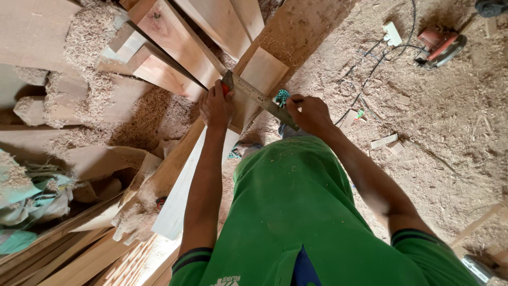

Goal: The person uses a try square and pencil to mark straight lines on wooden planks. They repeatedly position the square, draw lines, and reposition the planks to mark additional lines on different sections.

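A metal try square [255,95] lies across the end of a pale wooden plank [262,71] that slopes away from me. My left hand [214,106] grips the square's thick end, where a bit of red shows at the plank's left edge. My right hand [308,113] pinches the other end of the blade at the plank's right edge, fingers closed. Whether it also holds a pencil is hidden. My green shirt [296,212] fills the lower middle.
More planks [180,42] are stacked to the left among heaps of shavings [90,37]. A long pale board [180,196] runs under my left arm. On the sawdust floor lie a red circular saw [439,45], its cable [370,69], a white socket block [392,33] and offcuts [383,141].
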